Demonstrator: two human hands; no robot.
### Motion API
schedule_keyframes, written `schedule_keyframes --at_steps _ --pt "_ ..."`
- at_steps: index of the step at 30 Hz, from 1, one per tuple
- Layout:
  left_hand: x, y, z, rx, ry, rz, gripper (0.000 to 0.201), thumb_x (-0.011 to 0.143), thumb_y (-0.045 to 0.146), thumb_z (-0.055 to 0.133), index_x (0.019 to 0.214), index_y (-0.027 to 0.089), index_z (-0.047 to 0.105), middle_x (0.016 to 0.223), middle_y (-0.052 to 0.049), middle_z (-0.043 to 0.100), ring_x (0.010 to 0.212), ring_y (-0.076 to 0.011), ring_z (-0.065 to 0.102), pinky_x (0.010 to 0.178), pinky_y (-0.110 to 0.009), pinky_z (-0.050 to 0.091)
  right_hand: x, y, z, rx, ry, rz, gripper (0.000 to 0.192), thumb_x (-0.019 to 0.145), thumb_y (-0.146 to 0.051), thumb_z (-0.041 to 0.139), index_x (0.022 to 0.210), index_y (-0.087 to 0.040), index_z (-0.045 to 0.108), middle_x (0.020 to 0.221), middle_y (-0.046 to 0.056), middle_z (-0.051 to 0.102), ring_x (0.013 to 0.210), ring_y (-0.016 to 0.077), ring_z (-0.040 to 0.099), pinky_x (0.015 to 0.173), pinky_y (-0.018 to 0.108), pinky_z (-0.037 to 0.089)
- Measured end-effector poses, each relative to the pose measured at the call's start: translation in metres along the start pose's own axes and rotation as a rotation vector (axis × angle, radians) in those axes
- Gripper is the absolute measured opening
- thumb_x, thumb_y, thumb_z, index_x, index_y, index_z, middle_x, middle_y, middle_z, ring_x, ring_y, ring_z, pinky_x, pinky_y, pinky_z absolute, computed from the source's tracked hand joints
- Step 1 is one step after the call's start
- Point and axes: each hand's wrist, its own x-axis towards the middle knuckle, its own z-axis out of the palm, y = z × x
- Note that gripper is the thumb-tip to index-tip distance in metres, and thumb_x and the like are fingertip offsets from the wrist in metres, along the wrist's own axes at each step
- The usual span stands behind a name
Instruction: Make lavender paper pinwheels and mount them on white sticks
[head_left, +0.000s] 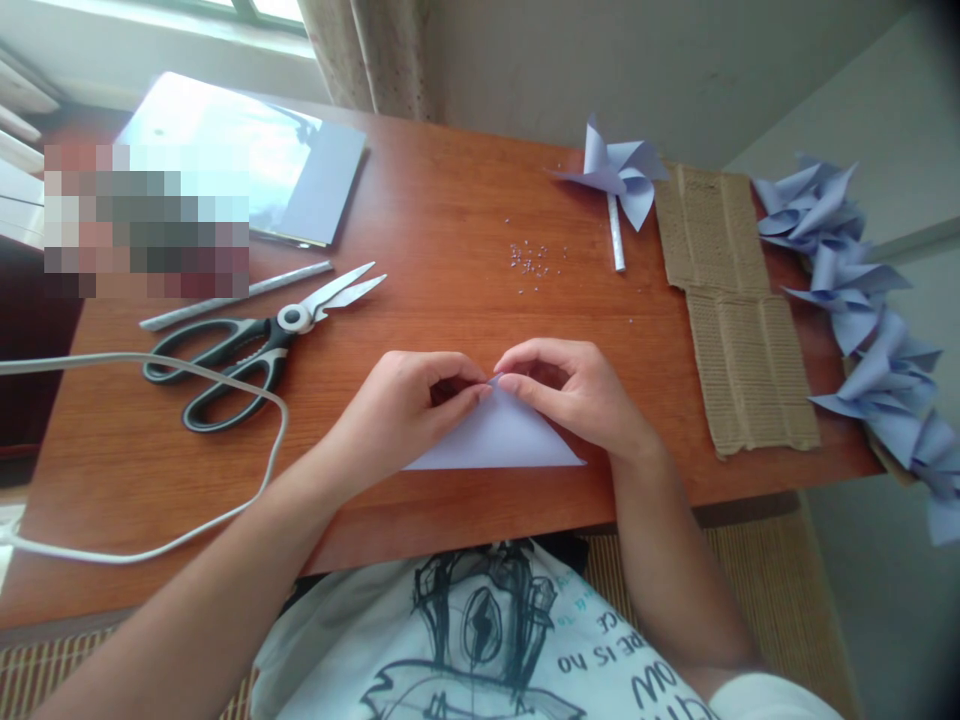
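Note:
A sheet of pale paper [499, 435], folded into a triangle, lies on the table in front of me with its long edge toward my body. My left hand [424, 400] pinches the paper at the top corner, its thumb and fingertips closed together. At the same corner my right hand [574, 385] also pinches the paper, thumb against forefinger. The two hands' fingertips almost meet there. Part of the triangle's left side is hidden under my left hand.
Left of my hands lie open scissors [292, 320], a rolled paper stick [300, 280] and a white cable [277, 440]. Beyond is a shiny folder [330, 180]. To the right are a paper pinwheel [619, 175], cardboard [750, 370] and several more pinwheels [877, 360]. Tiny bits [529, 260] are scattered mid-table.

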Motion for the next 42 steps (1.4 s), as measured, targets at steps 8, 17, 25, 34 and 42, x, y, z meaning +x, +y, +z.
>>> schedule_keyframes --at_steps 8,17,25,34,42 --pt "0.001 0.000 0.002 0.070 0.006 0.025 0.020 0.088 0.030 0.062 0.084 0.016 0.077 0.070 0.000 0.073 0.057 -0.0111 0.058 0.057 -0.020 0.043 0.002 0.001 0.002 -0.083 -0.002 -0.106 0.007 0.090 -0.025 0.069 0.086 -0.021 0.074 0.085 0.002 0.074 0.077 0.0168 0.066 0.070 0.028 0.051" --pt "0.001 -0.004 0.006 0.147 0.021 0.057 0.019 0.087 0.029 0.062 0.084 0.017 0.076 0.070 0.000 0.073 0.059 -0.0114 0.059 0.058 -0.021 0.041 0.005 -0.007 -0.003 -0.280 -0.027 -0.249 0.009 0.090 -0.016 0.066 0.086 -0.021 0.073 0.088 0.003 0.073 0.084 0.0188 0.067 0.079 0.032 0.050" --pt "-0.005 0.011 -0.003 0.508 0.197 0.114 0.023 0.094 0.030 0.056 0.108 0.021 0.071 0.103 -0.006 0.077 0.089 -0.0224 0.069 0.076 -0.031 0.049 0.035 -0.002 -0.004 -0.280 0.066 -0.194 0.011 0.083 -0.013 0.068 0.077 -0.019 0.075 0.080 0.003 0.073 0.077 0.0172 0.066 0.071 0.029 0.049" --pt "-0.039 0.034 0.043 0.927 0.122 0.329 0.040 0.099 0.029 0.050 0.127 0.005 0.064 0.128 -0.018 0.068 0.118 -0.0330 0.062 0.107 -0.048 0.046 0.060 0.015 0.002 -0.492 0.057 -0.173 0.012 0.081 -0.010 0.068 0.074 -0.016 0.075 0.079 0.004 0.074 0.075 0.0168 0.065 0.071 0.028 0.047" --pt "-0.043 0.023 0.055 0.953 0.083 0.301 0.047 0.100 0.030 0.048 0.134 0.000 0.060 0.139 -0.023 0.062 0.128 -0.0358 0.057 0.111 -0.049 0.044 0.058 0.011 0.002 -0.502 0.068 -0.190 0.012 0.081 -0.008 0.069 0.074 -0.015 0.076 0.078 0.005 0.074 0.075 0.0176 0.065 0.071 0.028 0.047"
